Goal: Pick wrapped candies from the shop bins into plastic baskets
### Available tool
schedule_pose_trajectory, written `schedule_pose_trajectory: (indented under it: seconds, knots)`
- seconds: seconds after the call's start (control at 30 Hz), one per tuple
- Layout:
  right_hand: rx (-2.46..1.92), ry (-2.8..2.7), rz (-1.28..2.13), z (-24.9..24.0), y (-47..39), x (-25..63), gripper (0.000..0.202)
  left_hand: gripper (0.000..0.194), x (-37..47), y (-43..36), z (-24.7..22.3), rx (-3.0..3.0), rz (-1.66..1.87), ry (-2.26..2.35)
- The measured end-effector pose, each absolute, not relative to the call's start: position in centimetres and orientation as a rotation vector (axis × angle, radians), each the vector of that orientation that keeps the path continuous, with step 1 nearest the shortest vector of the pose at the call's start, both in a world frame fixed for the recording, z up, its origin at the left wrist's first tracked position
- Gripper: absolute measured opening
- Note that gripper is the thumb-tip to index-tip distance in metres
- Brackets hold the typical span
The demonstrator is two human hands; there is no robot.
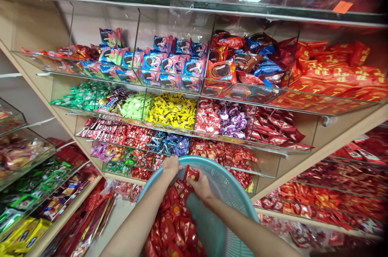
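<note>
A large teal plastic basket (242,192) is below me, tilted, with a heap of red candy packets (176,224) along its left side. At its far rim, my left hand (171,166) is closed over the edge, with most of its fingers hidden behind. My right hand (201,187) reaches inside the basket, its thumb and fingers closed around a small red packet (191,173) above the heap. The bare bottom of the basket shows to the right of the packets.
Clear-fronted shelves (169,83) of wrapped sweets rise just beyond the basket. Yellow-wrapped candies (172,110) and orange-red packets (342,69) fill some compartments. More stocked shelves stand at left (39,184) and right (333,192). A glass shelf edge (151,0) runs across the top.
</note>
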State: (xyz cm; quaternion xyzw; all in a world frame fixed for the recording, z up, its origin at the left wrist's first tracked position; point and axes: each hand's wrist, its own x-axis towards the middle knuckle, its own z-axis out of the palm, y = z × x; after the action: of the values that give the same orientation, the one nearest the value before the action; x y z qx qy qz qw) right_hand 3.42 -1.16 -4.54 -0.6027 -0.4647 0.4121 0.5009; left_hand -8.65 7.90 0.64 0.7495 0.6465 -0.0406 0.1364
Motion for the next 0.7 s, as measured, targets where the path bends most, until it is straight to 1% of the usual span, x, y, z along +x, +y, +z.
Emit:
schedule_pose_trajectory:
  seconds: [0.07, 0.2, 0.33, 0.4, 0.57, 0.7]
  knots:
    - [-1.452, -1.219, 0.953, -4.5, -0.7, 3.7, 0.036, 0.047, -8.7, 7.9, 0.5, 2.176, -0.108, 1.873]
    - [-1.479, -1.282, 0.992, -5.0, -0.3, 3.7, 0.036, 0.048, -8.7, 7.9, 0.6, 2.151, -0.122, 1.880]
    - [-1.507, -1.299, 0.926, -5.4, -0.1, 3.8, 0.029, 0.049, -8.6, 7.9, 0.7, 2.142, -0.120, 1.878]
    - [-1.505, -1.290, 0.891, -5.4, 0.0, 3.8, 0.028, 0.049, -8.6, 7.9, 0.7, 2.148, -0.115, 1.883]
    - [-1.462, -1.318, 0.811, -4.4, 0.0, 4.1, 0.027, 0.049, -8.6, 8.0, 0.5, 2.165, -0.105, 1.891]
    - [-1.460, -1.537, 0.750, -2.8, 0.1, 5.1, 0.028, 0.048, -8.6, 7.9, 0.7, 2.115, -0.115, 1.900]
